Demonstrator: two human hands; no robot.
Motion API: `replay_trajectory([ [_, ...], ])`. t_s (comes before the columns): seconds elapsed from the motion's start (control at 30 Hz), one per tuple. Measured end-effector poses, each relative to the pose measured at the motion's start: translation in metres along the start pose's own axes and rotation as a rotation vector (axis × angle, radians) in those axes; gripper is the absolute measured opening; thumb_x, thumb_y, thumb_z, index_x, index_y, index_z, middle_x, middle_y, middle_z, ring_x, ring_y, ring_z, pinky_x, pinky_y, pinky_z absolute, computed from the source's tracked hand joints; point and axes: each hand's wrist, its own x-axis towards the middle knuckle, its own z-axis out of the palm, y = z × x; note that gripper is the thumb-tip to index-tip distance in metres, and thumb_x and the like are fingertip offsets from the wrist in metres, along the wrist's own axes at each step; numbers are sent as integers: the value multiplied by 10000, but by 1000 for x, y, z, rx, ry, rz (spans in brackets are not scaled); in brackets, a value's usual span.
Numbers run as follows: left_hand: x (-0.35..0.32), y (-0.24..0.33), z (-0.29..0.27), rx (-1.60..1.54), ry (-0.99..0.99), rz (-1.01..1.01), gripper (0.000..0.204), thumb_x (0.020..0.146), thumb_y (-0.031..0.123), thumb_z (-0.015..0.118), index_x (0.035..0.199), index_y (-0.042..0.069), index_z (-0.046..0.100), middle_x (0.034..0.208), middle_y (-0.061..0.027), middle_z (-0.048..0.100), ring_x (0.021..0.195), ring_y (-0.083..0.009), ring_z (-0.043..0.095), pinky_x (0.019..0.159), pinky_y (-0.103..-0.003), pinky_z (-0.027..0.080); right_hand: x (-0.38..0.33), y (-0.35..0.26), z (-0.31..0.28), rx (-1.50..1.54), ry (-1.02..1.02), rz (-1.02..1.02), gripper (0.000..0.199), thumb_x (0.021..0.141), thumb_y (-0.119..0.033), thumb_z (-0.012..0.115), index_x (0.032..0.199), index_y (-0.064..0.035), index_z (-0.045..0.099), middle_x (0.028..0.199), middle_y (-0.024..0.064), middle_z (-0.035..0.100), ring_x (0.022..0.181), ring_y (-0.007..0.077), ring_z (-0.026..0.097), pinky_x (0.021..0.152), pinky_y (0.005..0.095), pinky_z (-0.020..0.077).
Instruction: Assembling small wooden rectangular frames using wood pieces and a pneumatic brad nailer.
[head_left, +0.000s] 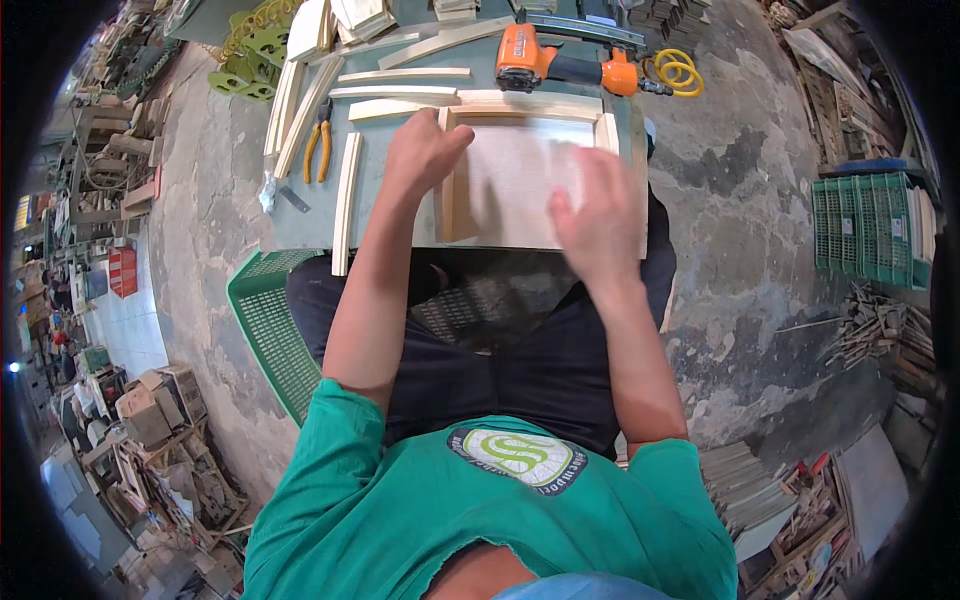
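Note:
A shallow wooden frame [460, 205] with a pale flat panel [515, 165] inside it lies at the near edge of the work table [300, 228]. My left hand [425, 152] is closed around the frame's far left corner, its thumb toward the inside. Over the right part of the panel is my right hand [602, 205], smeared by motion; whether it touches the panel or holds anything cannot be made out. Beyond the frame rests an orange and black nail gun [525, 62]. A loose wooden strip [346, 200] lies left of my left forearm and juts past the near edge.
Yellow-handled pliers [318, 145] and a small metal plate [294, 199] lie at the table's left. Several wooden strips [405, 74] are spread at the back. A yellow coiled hose [680, 72] runs from the nail gun. A green basket [268, 325] stands beside my legs; green crates [870, 225] are far right.

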Motion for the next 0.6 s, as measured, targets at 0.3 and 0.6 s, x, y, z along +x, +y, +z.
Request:
replay_trajectory([
  [0.3,19,-5,17,-5,-51,-113,351,782,210,626,963,-84,691,915,-292,703,895,-407,704,822,-451,552,-47,0,25,-37,-462,-65,538,796,-161,763,1279,-23,571,1412,181,493,1372,378,421,1148,498,333],
  [0.6,19,3,18,117,-19,-144,310,817,200,623,967,-59,705,973,-277,708,945,-406,698,841,-468,549,-54,12,27,26,-421,-107,495,837,-133,722,1294,-14,572,1455,189,467,1391,367,412,1162,507,321],
])
